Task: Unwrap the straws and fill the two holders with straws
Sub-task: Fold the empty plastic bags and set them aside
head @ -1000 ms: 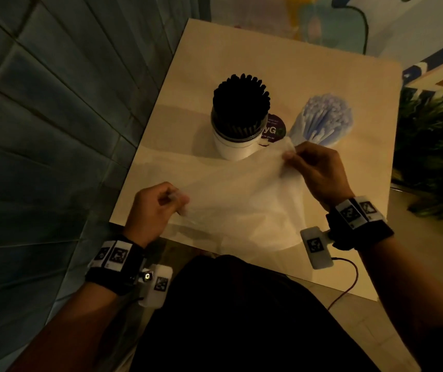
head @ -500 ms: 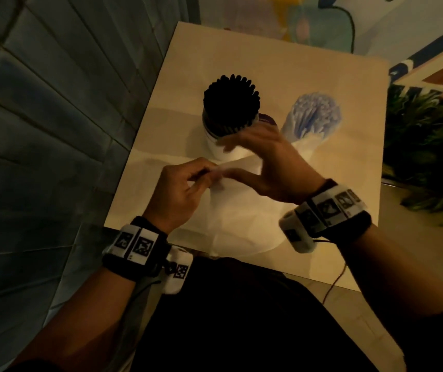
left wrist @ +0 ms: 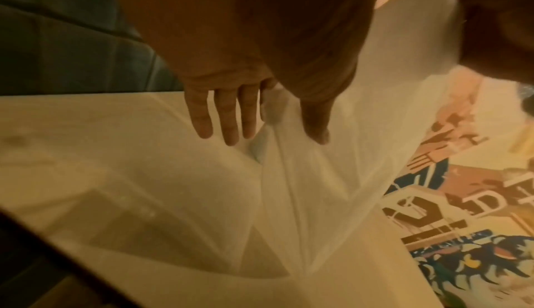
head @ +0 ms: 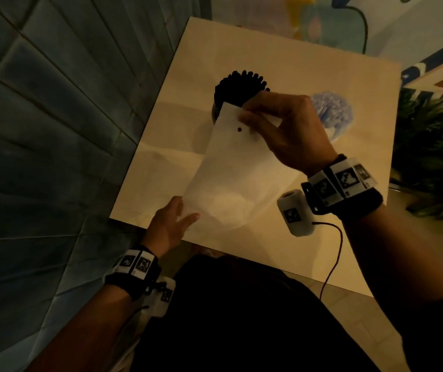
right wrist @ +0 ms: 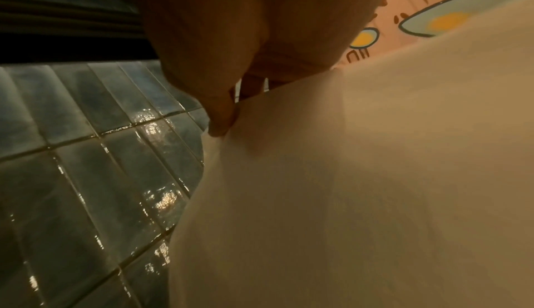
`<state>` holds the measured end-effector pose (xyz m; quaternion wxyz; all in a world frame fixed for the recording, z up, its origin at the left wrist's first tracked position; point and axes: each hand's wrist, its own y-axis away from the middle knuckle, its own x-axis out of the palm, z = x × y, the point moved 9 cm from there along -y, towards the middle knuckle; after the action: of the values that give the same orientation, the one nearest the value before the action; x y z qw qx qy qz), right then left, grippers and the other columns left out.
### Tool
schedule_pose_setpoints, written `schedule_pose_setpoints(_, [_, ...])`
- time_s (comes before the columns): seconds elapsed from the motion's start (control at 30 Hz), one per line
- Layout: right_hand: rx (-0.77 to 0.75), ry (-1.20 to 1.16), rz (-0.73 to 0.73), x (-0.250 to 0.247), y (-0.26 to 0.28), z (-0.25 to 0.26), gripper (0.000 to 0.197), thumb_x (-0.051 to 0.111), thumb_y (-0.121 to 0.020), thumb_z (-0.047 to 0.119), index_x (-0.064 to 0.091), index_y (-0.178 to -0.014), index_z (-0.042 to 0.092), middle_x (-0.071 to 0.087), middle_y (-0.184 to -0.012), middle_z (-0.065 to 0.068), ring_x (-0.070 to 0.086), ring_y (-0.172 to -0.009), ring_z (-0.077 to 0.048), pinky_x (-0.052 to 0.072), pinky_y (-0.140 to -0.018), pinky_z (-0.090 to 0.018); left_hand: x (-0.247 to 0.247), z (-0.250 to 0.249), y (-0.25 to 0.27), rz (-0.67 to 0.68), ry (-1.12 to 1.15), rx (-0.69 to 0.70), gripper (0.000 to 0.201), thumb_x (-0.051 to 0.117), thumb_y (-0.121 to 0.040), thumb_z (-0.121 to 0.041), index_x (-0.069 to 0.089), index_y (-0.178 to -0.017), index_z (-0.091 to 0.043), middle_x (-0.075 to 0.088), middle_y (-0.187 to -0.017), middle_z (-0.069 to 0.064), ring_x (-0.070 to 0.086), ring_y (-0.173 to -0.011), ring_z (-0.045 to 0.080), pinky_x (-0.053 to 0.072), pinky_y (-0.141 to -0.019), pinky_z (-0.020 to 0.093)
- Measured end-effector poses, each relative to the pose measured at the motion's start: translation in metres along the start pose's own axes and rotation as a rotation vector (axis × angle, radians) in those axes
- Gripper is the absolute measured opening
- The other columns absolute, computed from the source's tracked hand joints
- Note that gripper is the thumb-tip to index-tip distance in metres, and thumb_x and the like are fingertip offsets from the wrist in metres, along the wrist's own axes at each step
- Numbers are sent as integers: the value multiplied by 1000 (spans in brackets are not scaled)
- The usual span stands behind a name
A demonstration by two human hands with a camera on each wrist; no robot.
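The right hand [head: 290,130] is raised over the middle of the pale surface [head: 349,84] and pinches the top edge of a translucent white plastic wrapper [head: 231,178] between thumb and curled fingers. In the right wrist view the thumb tip [right wrist: 221,119] presses on the wrapper's edge, and the sheet fills most of that picture. A small dark dot [head: 239,129] marks the wrapper just below the pinch. The wrapper hangs slanting from the right hand toward 7 o'clock, with its lower end sagging onto the surface near the front edge.

The left hand [head: 168,226] lies at 7 o'clock beside the wrapper's lower corner, fingers straight and spread, gripping nothing. In the left wrist view its fingers [left wrist: 228,116] stretch flat over the creased plastic; whether they press it down cannot be told.

At 12 o'clock, behind the wrapper's top, stands a holder of black straws [head: 239,84], packed full and partly hidden by the wrapper and the right hand. At 2 o'clock from it, behind the right hand, stands a second holder of pale blue straws [head: 333,114], also packed. Glossy dark tiles [head: 54,130] cover the wall at 9 o'clock, and green plants [head: 435,157] show at 3 o'clock.
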<state>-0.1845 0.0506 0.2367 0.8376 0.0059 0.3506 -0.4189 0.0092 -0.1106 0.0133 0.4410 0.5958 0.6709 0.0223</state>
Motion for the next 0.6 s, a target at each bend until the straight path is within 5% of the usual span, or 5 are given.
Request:
schedule_pose_setpoints(0.13, [36,-7,-51,-11,-4,-8,21,57,-100,21,70,-92,6,68,-83,3,65,-74,-11,53,-73,-28,-11,12,7,-108,152,179,36,54,-94,-50,69,-85,-18,71,-79,-3,67,-80,14,52,-79,29])
schedule_pose_setpoints(0.2, [61,-1,-145,-27,-6,-16,23,58,-99,23,69,-90,6,69,-82,-1,66,-75,-16,54,-73,-37,-15,16,14,-130,229,221,27,53,-101,-26,70,-81,-30,72,-81,-14,68,-80,3,50,-81,21])
schedule_pose_setpoints(0.27, [99,-19,-228,-43,-10,-21,23,59,-99,25,70,-90,8,69,-81,-1,67,-72,-19,55,-70,-41,-18,18,23,-127,261,227,33,49,-102,-20,72,-82,-32,73,-86,-14,68,-84,1,49,-84,17])
schedule_pose_setpoints(0.4, [54,-74,-133,-38,-17,-11,24,58,-100,22,69,-92,3,68,-84,-1,67,-76,-14,56,-74,-37,-29,9,33,-134,285,233,28,51,-84,-72,64,-104,-58,67,-104,-34,63,-103,-6,46,-88,8])
schedule_pose_setpoints(0.6, [-73,-38,170,21,-17,24,18,58,-99,18,71,-96,7,68,-92,-1,64,-84,-11,48,-79,-17,-38,-55,18,-92,353,300,38,71,-85,-44,59,-121,-41,67,-115,-25,62,-111,2,48,-98,23])
